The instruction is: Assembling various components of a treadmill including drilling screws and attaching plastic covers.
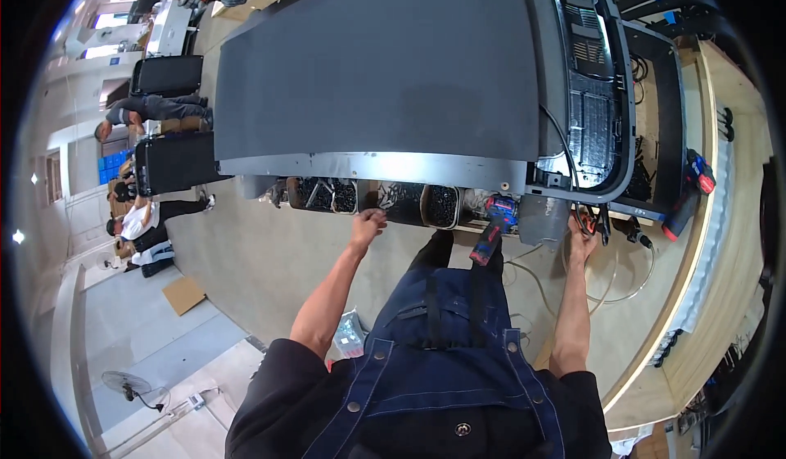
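Note:
My left hand (370,225) is closed, its fingers curled together beside the parts bins; whatever it may hold is hidden. Small dark screws fill one bin (443,207), and a bin to its left (324,194) also holds small dark parts. My right hand (583,236) is wrapped round something red and black, too small to name, below the right corner of a large machine. That machine has a broad dark grey panel (385,74) and a black plastic housing (594,123). A black cable (560,131) hangs over the housing toward my right hand.
A blue and red cordless driver (494,228) hangs between my hands at the bench edge. Another power tool (692,189) lies at the right, near a curved-looking wooden shelf (696,295). Loose hoses (532,275) trail below. Co-workers (147,217) stand far left; a cardboard sheet (183,295) lies on the floor.

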Available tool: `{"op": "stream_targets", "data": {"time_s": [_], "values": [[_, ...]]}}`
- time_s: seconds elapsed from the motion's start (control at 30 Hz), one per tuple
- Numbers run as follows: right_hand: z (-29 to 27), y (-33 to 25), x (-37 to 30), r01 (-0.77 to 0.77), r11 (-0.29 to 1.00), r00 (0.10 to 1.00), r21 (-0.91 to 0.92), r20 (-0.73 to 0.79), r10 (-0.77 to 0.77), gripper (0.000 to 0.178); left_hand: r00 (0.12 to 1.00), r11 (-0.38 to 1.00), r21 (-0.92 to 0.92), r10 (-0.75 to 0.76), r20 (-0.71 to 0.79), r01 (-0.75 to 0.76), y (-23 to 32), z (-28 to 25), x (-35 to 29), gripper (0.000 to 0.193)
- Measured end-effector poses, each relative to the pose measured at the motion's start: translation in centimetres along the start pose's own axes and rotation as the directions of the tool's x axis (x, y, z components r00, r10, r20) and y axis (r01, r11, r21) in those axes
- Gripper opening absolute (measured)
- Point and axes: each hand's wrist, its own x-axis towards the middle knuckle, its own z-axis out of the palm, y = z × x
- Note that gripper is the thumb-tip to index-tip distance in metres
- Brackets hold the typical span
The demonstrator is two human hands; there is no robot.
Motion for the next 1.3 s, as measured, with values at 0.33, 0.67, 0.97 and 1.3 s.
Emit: {"op": "stream_targets", "data": {"time_s": [0.33,0.67,0.97,1.3], "values": [[-7.1,-17.4,-15.3,0.08,0.995,0.996,-0.062,-0.024,-0.082,0.037,0.932,0.736,0.59,0.354,0.083,-0.332,0.3,8.2,5.2,0.046],[-4.3,-21.8,-24.6,-0.06,0.905,0.997,0.421,0.065,0.036,0.045,0.893,0.944,-0.251,0.292,0.343,-0.213,-5.1,0.8,10.9,0.035],[0.4,-30.0,-30.8,-0.04,0.769,0.999,0.638,0.037,0.022,0.041,0.717,0.712,-0.632,0.264,0.645,0.307,-3.3,-4.4,9.6,0.037],[6.6,-36.0,-35.0,-0.05,0.512,0.938,0.858,0.217,-0.272,0.031,0.695,0.68,-0.66,0.307,0.651,0.318,-1.9,-4.6,9.0,0.034]]}}
